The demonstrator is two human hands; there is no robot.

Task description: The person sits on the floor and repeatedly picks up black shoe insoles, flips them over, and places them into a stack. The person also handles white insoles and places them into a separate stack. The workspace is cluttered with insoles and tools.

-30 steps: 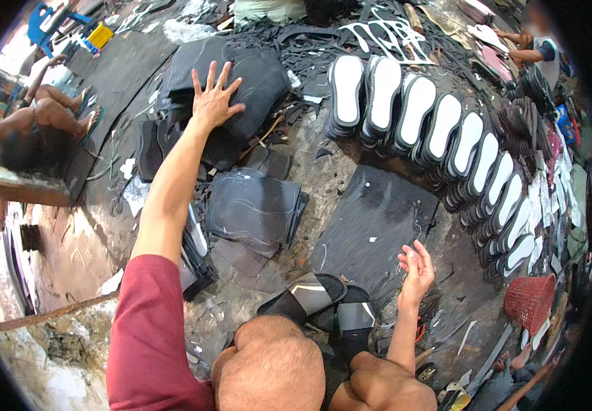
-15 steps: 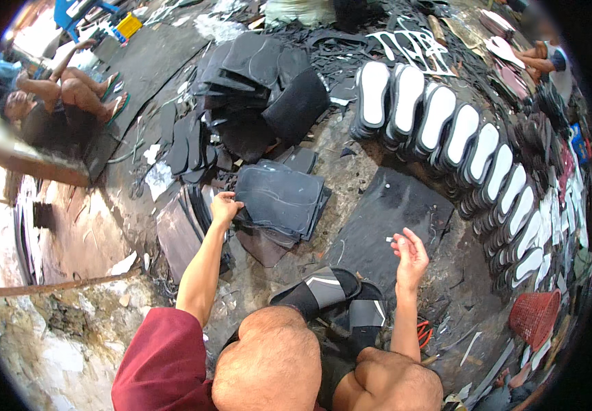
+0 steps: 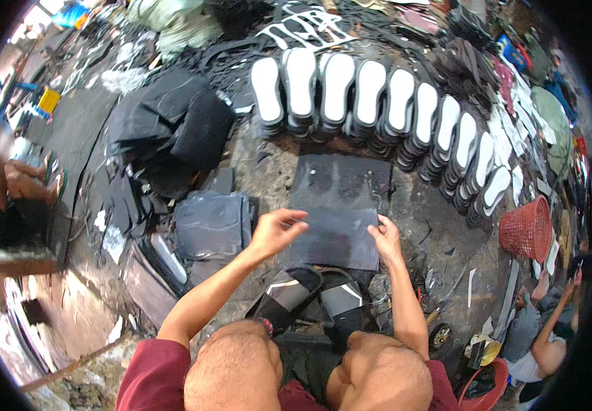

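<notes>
A dark rectangular sheet (image 3: 344, 236), like rubber or foam, is held flat above my feet and partly covers a black mat (image 3: 340, 179) on the ground. My right hand (image 3: 387, 240) pinches its right edge, thumb on top. By the sheet's left edge is my left hand (image 3: 276, 233), its fingers apart and slightly blurred; no grip on the sheet shows. To the left lies a pile of similar sheets (image 3: 212, 222) with pale outline marks. Beyond the mat, several stacks of shoe soles (image 3: 337, 85) with white tops stand in a curve.
A bulky heap of black sheets (image 3: 166, 123) sits at the far left. On the right are a red basket (image 3: 525, 229) and scattered scraps. Large panels (image 3: 148, 274) lean beside the sheet pile. Other people (image 3: 549, 342) sit at the right and left edges.
My left hand has moved right from the sheet pile to in front of me. A sheet now lies between my hands, and my right hand has closed on its edge. The view has turned right.
</notes>
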